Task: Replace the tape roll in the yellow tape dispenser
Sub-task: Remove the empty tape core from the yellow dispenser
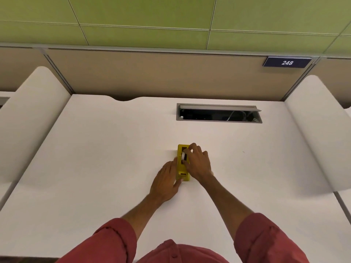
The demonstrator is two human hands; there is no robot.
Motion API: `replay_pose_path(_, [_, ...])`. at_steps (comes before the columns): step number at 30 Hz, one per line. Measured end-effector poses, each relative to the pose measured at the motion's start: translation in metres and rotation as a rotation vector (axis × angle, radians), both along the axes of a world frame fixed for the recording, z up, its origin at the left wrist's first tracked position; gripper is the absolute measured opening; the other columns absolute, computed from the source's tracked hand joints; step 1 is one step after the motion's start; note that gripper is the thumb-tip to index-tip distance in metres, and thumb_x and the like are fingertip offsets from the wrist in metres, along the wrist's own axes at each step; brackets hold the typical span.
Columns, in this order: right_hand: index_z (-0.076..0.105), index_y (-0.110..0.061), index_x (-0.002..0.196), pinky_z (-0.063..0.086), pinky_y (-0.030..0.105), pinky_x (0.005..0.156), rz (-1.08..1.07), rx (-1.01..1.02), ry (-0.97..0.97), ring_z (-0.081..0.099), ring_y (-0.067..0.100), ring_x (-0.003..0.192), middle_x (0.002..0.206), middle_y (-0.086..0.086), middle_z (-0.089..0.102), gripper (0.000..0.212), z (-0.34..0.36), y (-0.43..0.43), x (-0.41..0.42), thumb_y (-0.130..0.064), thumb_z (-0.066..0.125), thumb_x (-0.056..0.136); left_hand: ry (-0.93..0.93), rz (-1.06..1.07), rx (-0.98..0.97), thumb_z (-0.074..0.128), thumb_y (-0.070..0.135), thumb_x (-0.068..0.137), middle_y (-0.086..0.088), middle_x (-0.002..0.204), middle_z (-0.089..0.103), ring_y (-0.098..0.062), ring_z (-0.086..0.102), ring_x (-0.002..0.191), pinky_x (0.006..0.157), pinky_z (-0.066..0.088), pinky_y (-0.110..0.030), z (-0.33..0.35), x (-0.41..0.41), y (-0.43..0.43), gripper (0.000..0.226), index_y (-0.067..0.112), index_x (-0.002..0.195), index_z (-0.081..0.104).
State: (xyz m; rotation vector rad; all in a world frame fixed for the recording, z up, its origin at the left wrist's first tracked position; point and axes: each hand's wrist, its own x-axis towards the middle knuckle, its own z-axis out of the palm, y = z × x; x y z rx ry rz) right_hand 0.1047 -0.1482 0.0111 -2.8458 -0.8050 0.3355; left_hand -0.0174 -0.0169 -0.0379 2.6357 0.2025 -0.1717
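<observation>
1. A yellow tape dispenser (182,164) sits on a white tabletop (95,158), lying lengthwise between the two hands.
2. A white tape roll (183,156) shows in the dispenser's open well, directly under the right hand's fingertips.
3. The right hand (197,162) curls over the dispenser from its right side, thumb and fingers pinched onto the tape roll.
4. The left hand (165,180) lies flat and open against the dispenser's left side, fingers extended along it, thumb touching the near end, bracing rather than gripping.
5. Rolled red sleeves (266,238) cover both forearms.
6. Well beyond the right hand, an open cable hatch (219,113) is set into the tabletop.
</observation>
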Motion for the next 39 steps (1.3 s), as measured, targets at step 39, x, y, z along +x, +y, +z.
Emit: replay_pose_path(39, [0.062,-0.014,0.129,0.053,0.044,0.095,-0.033,0.219,0.112,0.060,0.026,0.118,0.130,0.001,0.060,0.037,0.005,0.007,0.015,-0.020,0.073,0.094,0.021,0.041,-0.132,0.066,0.050,0.100,0.004,0.177,0.029,-0.016,0.033,0.163,0.129,0.040,-0.033,0.008,0.012,0.003,0.097,0.020,0.173,0.010])
